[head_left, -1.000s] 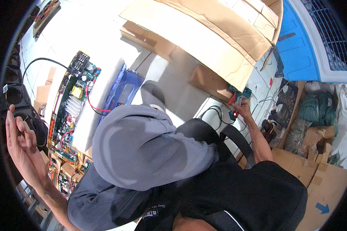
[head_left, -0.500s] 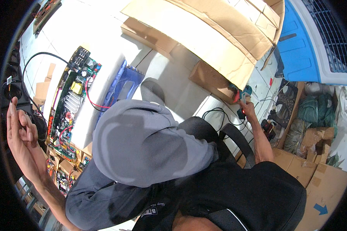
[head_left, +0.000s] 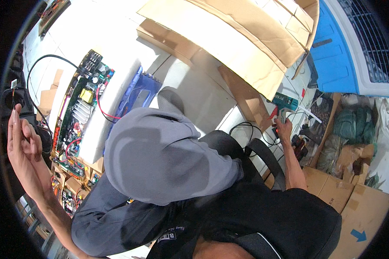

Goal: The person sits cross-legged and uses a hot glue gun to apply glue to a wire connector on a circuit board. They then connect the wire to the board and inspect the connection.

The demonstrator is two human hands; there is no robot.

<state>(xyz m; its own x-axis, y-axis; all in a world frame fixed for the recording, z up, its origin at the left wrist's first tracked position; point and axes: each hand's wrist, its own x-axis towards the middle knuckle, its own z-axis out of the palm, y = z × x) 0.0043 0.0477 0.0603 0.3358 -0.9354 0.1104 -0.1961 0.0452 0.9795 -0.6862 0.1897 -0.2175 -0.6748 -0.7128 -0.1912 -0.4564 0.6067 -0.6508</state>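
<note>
Head view: the left hand is raised at the far left, fingers loosely together, seemingly pinching a thin black wire. The right hand grips a teal power screwdriver beside the cardboard. The long green circuit board lies untouched on white foam, its work apparently not begun.

Blue stool beside white bench — cardboard boxes, black chair.

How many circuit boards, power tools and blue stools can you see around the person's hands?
Circuit boards: 1, the long green circuit board on the white surface, near the left hand
Power tools: 1, the teal power tool in the right hand
Blue stools: 1, the blue stool
Total: 3
</note>
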